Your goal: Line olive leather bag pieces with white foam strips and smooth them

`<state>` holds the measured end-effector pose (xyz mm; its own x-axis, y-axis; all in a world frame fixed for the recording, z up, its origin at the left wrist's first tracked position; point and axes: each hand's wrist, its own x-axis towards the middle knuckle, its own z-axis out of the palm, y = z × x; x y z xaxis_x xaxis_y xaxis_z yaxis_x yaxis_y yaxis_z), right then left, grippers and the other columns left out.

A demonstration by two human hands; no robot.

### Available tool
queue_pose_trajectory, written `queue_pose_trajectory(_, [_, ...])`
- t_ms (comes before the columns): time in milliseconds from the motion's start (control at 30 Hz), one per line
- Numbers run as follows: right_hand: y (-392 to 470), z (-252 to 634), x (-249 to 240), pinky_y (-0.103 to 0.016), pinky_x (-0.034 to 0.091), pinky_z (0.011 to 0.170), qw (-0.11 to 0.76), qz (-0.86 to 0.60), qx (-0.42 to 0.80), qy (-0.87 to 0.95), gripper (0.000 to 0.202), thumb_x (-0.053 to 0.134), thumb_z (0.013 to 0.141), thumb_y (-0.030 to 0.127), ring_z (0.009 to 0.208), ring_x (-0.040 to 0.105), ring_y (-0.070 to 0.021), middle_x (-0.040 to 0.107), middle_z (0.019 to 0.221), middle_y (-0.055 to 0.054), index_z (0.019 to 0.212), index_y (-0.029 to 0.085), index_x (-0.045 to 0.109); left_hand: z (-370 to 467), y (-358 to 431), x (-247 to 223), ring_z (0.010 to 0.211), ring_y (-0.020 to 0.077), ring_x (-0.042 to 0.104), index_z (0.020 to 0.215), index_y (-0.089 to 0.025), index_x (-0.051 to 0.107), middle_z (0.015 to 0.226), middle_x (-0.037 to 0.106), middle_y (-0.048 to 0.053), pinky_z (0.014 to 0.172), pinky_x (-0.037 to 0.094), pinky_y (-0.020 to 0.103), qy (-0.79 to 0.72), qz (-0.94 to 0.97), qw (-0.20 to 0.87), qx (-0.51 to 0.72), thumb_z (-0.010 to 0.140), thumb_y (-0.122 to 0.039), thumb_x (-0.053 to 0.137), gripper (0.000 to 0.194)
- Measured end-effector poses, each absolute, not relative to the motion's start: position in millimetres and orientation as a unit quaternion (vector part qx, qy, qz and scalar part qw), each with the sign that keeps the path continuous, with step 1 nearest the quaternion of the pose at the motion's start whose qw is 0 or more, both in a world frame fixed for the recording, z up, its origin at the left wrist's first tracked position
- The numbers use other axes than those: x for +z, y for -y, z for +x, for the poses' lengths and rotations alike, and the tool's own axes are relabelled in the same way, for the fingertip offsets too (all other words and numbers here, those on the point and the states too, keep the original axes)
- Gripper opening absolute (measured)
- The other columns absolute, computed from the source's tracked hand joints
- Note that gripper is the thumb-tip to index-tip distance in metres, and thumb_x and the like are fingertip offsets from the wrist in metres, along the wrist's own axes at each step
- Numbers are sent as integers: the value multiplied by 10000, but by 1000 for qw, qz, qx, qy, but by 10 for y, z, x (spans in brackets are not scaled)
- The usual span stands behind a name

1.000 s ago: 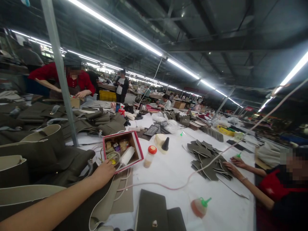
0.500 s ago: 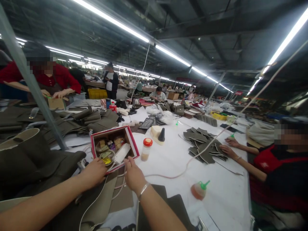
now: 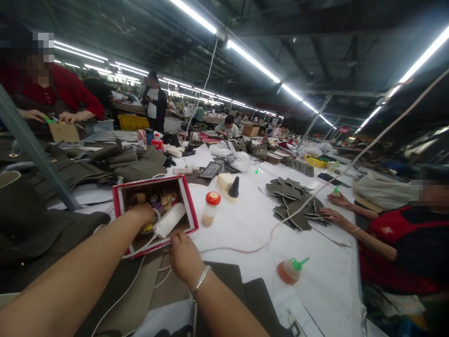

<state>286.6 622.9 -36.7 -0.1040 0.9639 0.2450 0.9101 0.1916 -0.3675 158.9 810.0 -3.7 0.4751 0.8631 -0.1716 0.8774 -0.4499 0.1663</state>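
A red-edged cardboard box [image 3: 185, 201] sits on the white table in front of me, holding small items and a white power strip [image 3: 170, 220]. My left hand [image 3: 142, 214] reaches down inside the box among the small items; what its fingers hold is hidden. My right hand [image 3: 184, 257], with a silver bracelet on the wrist, rests against the box's near edge beside white cables [image 3: 168, 271].
A red-capped bottle [image 3: 211, 208] stands right of the box. A glue bottle with a green tip [image 3: 289, 270] lies nearer right. Dark olive leather pieces [image 3: 294, 206] lie under a co-worker's hands [image 3: 331, 215] at right. Olive bags [image 3: 38, 220] pile at left. A grey post [image 3: 31, 145] rises left.
My left hand moved from the box's near corner into the box. My right hand came into view and settled at the box's front edge. The view shifted down and left.
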Motion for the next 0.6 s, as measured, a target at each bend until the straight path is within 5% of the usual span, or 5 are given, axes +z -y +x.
queue_pose_trajectory(200, [-6236, 2885, -237, -372, 391, 1013, 290, -607, 91, 734, 547, 476, 783, 110, 1250, 375, -260, 321, 1389, -162, 1318, 120, 367, 1546, -8139, 603, 938, 224, 598, 888, -106, 641, 934, 658, 110, 865, 445, 392, -555, 819, 130, 61, 817, -253, 567, 180])
queue_pose_trajectory(333, [-6084, 2937, 43, -393, 428, 979, 384, -598, 121, 693, 594, 490, 770, 101, 1181, 452, -239, 321, 1389, -157, 1341, 155, 337, 1378, -7541, 940, 685, 182, 614, 1077, -133, 591, 822, 672, 55, 657, 485, 289, -508, 819, 212, 159, 774, -292, 485, 358])
queue_pose_trajectory(467, [-5683, 2949, 429, -318, 523, 780, 510, -594, 201, 589, 427, 483, 831, 177, 902, 580, -165, 511, 1192, -106, 1255, 192, 438, 1288, -6735, 963, 630, 143, 568, 1262, -124, 413, 899, 656, 61, 492, 427, 220, -389, 688, 539, 292, 680, -414, 592, 674])
queue_pose_trajectory(600, [-5175, 2926, 692, -279, 516, 752, 566, -584, 288, 505, 393, 518, 843, 229, 882, 601, -151, 552, 1171, -83, 1233, 212, 466, 1410, -6100, 945, 686, 158, 588, 1322, -157, 342, 900, 644, 65, 543, 449, 235, -357, 588, 662, 298, 631, -425, 669, 810])
